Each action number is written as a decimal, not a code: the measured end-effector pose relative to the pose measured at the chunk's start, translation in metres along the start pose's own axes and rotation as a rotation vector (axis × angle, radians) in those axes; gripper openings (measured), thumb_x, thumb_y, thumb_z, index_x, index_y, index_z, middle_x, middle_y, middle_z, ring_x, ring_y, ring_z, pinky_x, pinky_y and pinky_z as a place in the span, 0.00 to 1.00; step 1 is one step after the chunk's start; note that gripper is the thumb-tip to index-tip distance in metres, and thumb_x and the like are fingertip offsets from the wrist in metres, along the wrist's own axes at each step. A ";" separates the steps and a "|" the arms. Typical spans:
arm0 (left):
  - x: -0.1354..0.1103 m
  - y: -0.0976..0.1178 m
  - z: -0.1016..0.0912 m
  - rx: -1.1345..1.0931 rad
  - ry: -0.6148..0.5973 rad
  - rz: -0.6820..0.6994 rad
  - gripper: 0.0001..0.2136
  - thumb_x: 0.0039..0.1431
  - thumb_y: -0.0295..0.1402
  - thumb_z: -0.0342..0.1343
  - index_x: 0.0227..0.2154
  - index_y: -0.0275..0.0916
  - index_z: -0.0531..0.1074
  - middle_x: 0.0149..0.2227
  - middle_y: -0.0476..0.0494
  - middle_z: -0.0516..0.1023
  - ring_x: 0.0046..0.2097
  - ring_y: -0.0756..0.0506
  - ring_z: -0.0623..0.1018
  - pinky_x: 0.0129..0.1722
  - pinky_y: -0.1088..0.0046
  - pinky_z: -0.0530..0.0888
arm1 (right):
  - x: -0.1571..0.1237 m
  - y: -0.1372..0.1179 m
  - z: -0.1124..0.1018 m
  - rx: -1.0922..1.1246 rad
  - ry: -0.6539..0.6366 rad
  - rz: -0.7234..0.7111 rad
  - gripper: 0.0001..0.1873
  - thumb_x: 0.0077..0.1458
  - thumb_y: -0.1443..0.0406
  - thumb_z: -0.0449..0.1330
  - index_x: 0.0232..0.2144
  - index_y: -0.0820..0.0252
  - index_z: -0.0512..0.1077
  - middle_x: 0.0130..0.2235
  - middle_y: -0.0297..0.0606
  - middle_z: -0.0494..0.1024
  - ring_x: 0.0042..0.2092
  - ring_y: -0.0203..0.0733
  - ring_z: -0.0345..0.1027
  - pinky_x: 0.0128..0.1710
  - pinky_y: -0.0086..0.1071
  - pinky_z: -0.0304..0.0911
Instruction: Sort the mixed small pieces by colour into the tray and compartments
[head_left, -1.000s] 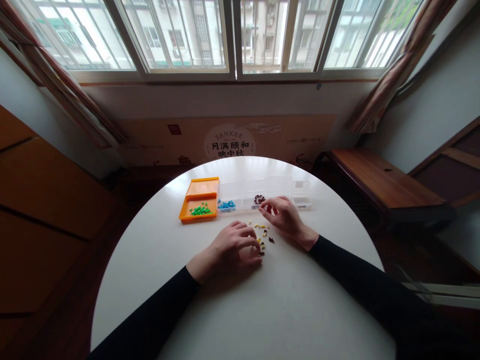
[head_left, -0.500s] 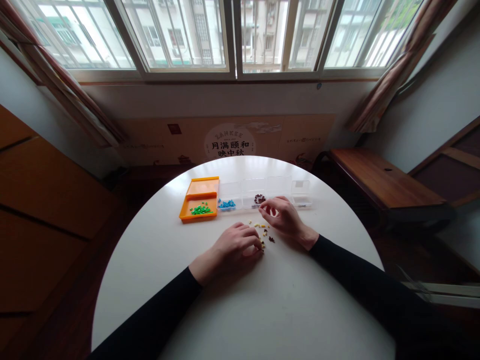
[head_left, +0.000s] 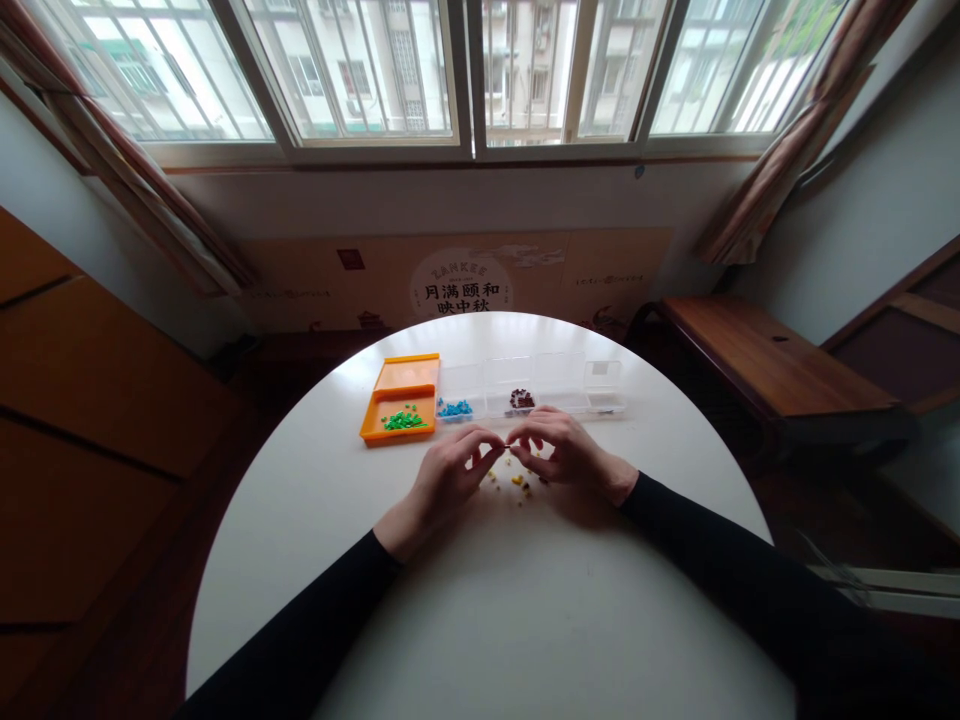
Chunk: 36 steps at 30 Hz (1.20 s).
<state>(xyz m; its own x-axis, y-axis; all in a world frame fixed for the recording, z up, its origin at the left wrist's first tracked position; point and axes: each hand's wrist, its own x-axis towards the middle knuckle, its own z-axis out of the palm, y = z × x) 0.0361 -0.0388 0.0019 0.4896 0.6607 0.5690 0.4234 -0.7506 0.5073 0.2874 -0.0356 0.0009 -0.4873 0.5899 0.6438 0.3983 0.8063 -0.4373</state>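
Fingertip to fingertip, my left hand (head_left: 455, 470) and my right hand (head_left: 568, 453) pinch a tiny dark brown piece (head_left: 508, 446) between them, just above the table. Its exact kind is too small to make out. Small yellow pieces (head_left: 519, 482) and a few dark ones lie scattered below my hands. Behind my right hand, a clear compartment box (head_left: 567, 402) stands with its lids up. Dark brown pieces (head_left: 521, 399) fill part of one compartment, and blue pieces (head_left: 454, 408) lie in the leftmost one.
An orange open case (head_left: 367, 428) with green pieces (head_left: 403, 418) stands left of the clear box. Everything rests on a round white table (head_left: 480, 620). A wooden bench (head_left: 772, 355) is at the right, and windows (head_left: 375, 70) are beyond.
My left hand has moved up and right from the loose pieces, and my right hand slightly down from the box. Their fingertips now meet at a tiny dark piece.
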 end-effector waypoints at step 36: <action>0.004 0.006 -0.001 0.303 -0.118 -0.022 0.08 0.71 0.37 0.63 0.49 0.43 0.77 0.52 0.42 0.83 0.53 0.35 0.79 0.56 0.53 0.73 | -0.003 0.009 0.003 0.022 0.242 0.153 0.05 0.65 0.68 0.68 0.42 0.54 0.81 0.34 0.33 0.85 0.31 0.37 0.75 0.37 0.34 0.73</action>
<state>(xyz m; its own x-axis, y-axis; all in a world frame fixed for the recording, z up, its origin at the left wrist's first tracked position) 0.0396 -0.0413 0.0081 0.5556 0.6843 0.4723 0.6334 -0.7163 0.2928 0.2898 -0.0295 -0.0069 -0.2223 0.6798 0.6989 0.4350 0.7107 -0.5529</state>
